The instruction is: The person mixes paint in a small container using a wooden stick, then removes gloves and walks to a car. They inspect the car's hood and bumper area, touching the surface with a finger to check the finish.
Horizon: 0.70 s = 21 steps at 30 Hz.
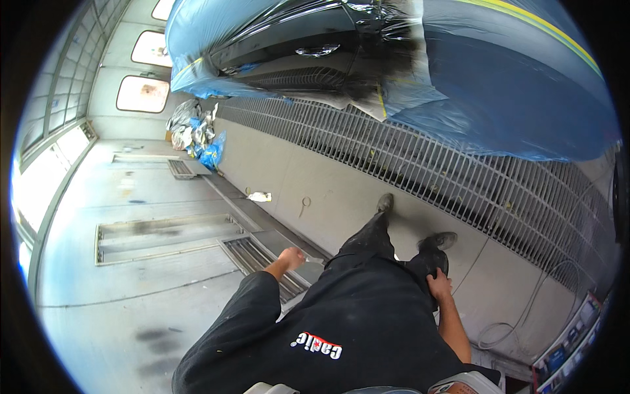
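Note:
My left hand is held out beside my hip, over the floor near the wall, with its fingers curled in and slightly blurred. Whether anything is inside it, I cannot make out. My right hand hangs against my black trouser leg, its fingers loosely bent and apart, with nothing visible in them. Ahead stands a car whose glossy black door shows between sheets of blue masking film. A strip of masking paper with dark overspray borders the black panel.
A long metal floor grating runs beside the car. Crumpled film and paper lie in a heap at the far left. A white scrap is on the concrete floor. A looped hose lies at right, near a shelf.

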Available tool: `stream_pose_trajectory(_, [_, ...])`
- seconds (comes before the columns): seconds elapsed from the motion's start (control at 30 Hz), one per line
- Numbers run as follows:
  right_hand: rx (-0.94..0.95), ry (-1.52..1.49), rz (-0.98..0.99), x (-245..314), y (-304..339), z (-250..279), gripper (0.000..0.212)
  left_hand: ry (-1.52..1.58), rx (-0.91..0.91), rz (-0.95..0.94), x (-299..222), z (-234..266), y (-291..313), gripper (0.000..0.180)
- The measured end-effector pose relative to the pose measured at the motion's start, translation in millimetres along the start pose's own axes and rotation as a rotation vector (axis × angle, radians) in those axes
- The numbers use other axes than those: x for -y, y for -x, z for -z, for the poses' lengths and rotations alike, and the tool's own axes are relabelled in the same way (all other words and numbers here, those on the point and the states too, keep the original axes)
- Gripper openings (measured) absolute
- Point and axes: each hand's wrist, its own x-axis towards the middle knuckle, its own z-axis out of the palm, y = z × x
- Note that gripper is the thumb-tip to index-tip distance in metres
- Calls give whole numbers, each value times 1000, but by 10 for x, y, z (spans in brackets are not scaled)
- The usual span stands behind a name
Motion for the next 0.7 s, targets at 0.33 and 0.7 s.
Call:
stream_pose_trajectory(0.33, [110, -23, 76, 53, -147, 14, 77, 152, 32, 38, 349, -517, 92, 28])
stream_pose_trajectory(0.7, [376, -413, 470, 1205, 2170, 559, 68, 224, 73, -71, 918, -684, -576, 34])
